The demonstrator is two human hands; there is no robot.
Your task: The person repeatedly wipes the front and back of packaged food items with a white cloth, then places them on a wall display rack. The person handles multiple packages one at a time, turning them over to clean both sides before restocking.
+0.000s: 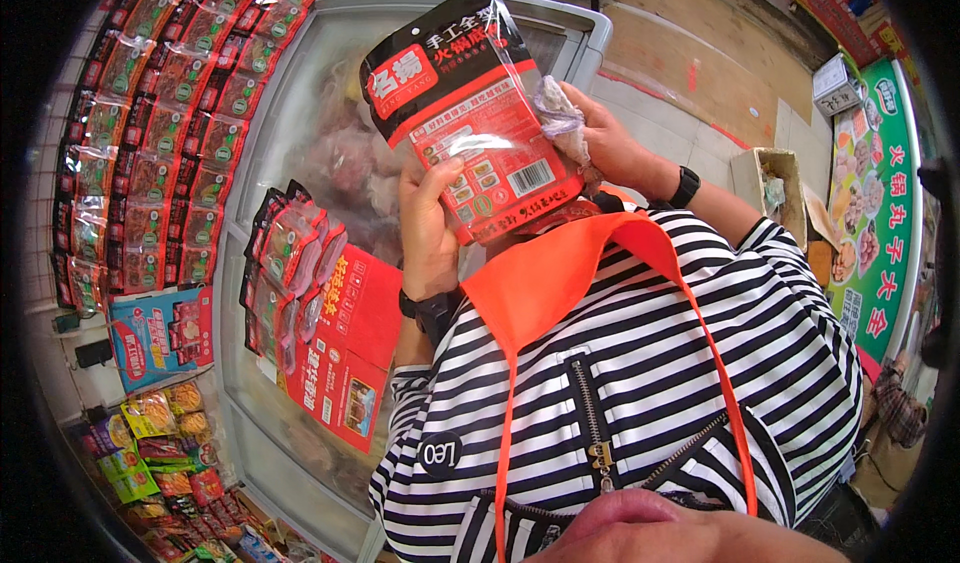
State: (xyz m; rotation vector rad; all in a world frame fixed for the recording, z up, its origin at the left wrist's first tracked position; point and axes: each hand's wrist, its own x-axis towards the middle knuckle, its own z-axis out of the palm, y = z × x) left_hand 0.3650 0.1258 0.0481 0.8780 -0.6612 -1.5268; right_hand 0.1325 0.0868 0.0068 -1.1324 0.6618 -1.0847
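Note:
My left hand (429, 218) grips the lower left of a black and red hot pot base pouch (480, 131), its thumb on the printed face. The pouch is tilted, with its black top away from me. My right hand (611, 139) holds a crumpled whitish cloth (561, 116) against the pouch's right edge. Below the hands is a chest freezer with a clear lid (315, 218), with blurred bagged goods (349, 161) inside. On the lid, several similar pouches (281, 255) lie in a pile by a red printed carton (352, 360).
Rows of hanging pouches (161, 135) cover the rack at left, above a blue printed sign (163, 334). Snack packets (161, 443) fill the lower left. At right are an open white box (772, 195), a green display panel (870, 210) and another person's plaid sleeve (900, 409).

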